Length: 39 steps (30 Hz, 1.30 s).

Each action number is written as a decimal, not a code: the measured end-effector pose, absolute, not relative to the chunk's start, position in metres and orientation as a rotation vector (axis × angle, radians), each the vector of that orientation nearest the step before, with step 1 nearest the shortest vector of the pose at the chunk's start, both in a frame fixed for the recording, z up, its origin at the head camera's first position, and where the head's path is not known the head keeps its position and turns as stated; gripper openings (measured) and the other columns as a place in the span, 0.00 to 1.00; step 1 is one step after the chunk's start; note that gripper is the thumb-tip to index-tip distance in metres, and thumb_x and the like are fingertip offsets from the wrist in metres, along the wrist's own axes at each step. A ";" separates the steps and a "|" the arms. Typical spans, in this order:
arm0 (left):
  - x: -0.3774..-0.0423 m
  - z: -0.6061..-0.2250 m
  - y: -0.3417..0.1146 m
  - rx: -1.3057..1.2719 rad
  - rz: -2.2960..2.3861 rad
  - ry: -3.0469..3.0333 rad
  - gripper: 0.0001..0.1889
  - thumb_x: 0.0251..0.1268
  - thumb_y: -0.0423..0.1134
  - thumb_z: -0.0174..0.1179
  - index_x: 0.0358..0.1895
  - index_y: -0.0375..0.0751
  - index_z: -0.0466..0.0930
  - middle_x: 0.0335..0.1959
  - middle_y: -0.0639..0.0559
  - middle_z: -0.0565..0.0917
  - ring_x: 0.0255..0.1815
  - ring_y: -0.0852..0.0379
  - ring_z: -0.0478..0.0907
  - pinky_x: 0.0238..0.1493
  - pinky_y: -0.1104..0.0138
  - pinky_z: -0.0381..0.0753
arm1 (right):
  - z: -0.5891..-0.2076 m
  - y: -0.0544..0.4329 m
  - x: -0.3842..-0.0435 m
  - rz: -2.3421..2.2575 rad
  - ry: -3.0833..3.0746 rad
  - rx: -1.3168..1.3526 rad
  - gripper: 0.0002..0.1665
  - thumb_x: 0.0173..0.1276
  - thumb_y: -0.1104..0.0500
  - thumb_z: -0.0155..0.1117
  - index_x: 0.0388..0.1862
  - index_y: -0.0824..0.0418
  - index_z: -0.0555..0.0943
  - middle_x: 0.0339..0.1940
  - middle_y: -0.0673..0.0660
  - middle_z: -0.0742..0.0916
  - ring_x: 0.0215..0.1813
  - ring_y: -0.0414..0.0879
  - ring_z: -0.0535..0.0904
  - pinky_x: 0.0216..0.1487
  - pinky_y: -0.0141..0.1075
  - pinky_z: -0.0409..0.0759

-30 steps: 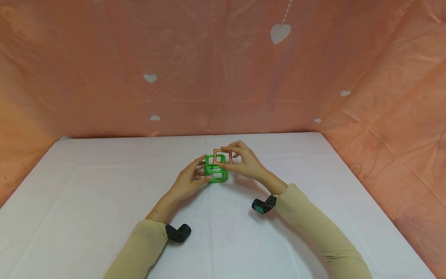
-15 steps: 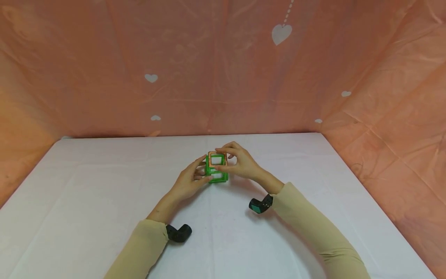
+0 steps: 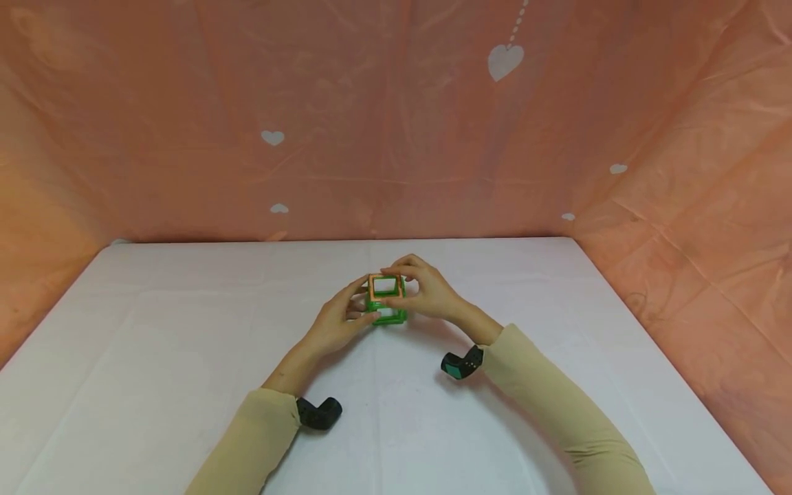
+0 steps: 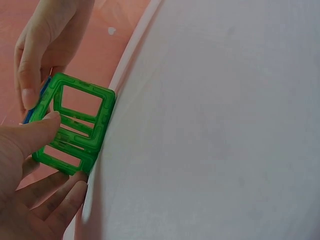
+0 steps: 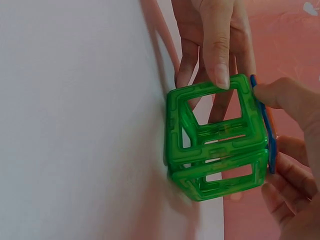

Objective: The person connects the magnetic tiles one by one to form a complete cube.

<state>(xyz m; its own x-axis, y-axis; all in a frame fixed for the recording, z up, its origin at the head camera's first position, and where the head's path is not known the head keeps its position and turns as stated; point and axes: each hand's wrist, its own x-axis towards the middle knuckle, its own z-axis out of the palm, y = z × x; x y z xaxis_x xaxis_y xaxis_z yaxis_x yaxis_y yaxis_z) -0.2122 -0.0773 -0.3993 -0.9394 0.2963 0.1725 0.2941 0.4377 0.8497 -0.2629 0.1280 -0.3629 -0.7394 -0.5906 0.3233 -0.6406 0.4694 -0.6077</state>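
A cube of green see-through magnetic tiles [image 3: 390, 320], each an open square frame, stands on the white tabletop between both hands. My left hand [image 3: 331, 326] holds its left side, thumb on the near face and the other fingers beyond. On the cube's top lies an orange square magnetic tile [image 3: 370, 287], pinched at its right side between the thumb and fingers of my right hand [image 3: 432, 292]. In the right wrist view a blue square-edged layer [image 5: 268, 127] shows between the orange and the green cube [image 5: 217, 151]; whether it is a separate tile I cannot tell.
A white cloth [image 3: 185, 344] covers the table. Behind it and at the right hang orange sheets [image 3: 371, 137] with white hearts. Black wrist cameras [image 3: 320, 414] are strapped over the beige sleeves [image 3: 254, 440].
My right hand has moved the orange tile left and down, from above the cube onto its top. My left hand has kept its hold on the green cube.
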 end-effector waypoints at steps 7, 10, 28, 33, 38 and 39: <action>-0.210 -0.399 -0.077 0.538 1.562 2.664 0.38 0.65 0.36 0.62 0.74 0.36 0.54 0.66 0.32 0.69 0.53 0.40 0.79 0.55 0.55 0.79 | -0.364 0.130 -0.261 1.140 -2.649 1.113 0.30 0.54 0.55 0.75 0.57 0.62 0.81 0.51 0.57 0.81 0.56 0.50 0.75 0.57 0.46 0.75; -0.209 -0.398 -0.077 0.525 1.566 2.657 0.38 0.65 0.37 0.62 0.74 0.37 0.54 0.66 0.32 0.70 0.53 0.40 0.80 0.56 0.55 0.78 | -0.363 0.132 -0.261 1.146 -2.646 1.135 0.29 0.55 0.55 0.75 0.56 0.62 0.81 0.51 0.57 0.81 0.55 0.50 0.76 0.56 0.45 0.77; -0.211 -0.400 -0.078 0.530 1.551 2.686 0.37 0.64 0.37 0.63 0.74 0.39 0.55 0.65 0.31 0.71 0.51 0.41 0.80 0.54 0.55 0.79 | -0.358 0.136 -0.268 1.195 -2.643 1.201 0.30 0.54 0.57 0.76 0.55 0.65 0.81 0.51 0.57 0.83 0.54 0.49 0.79 0.54 0.38 0.80; -0.211 -0.400 -0.077 0.515 1.549 2.678 0.38 0.64 0.36 0.63 0.74 0.39 0.55 0.65 0.32 0.71 0.52 0.41 0.80 0.55 0.54 0.79 | -0.365 0.141 -0.266 1.249 -2.640 1.164 0.28 0.55 0.58 0.75 0.55 0.63 0.81 0.53 0.56 0.82 0.58 0.48 0.76 0.55 0.40 0.79; -0.211 -0.398 -0.078 0.472 1.526 2.666 0.38 0.64 0.38 0.63 0.74 0.38 0.55 0.65 0.33 0.71 0.54 0.41 0.79 0.56 0.55 0.78 | -0.371 0.146 -0.262 1.346 -2.629 1.036 0.23 0.59 0.59 0.71 0.54 0.62 0.81 0.54 0.58 0.81 0.59 0.51 0.76 0.53 0.41 0.80; -0.211 -0.397 -0.079 0.463 1.521 2.665 0.37 0.64 0.38 0.63 0.74 0.38 0.55 0.65 0.33 0.71 0.54 0.41 0.79 0.56 0.54 0.78 | -0.371 0.146 -0.261 1.362 -2.634 0.988 0.22 0.60 0.58 0.70 0.54 0.62 0.81 0.53 0.58 0.82 0.58 0.51 0.77 0.52 0.41 0.81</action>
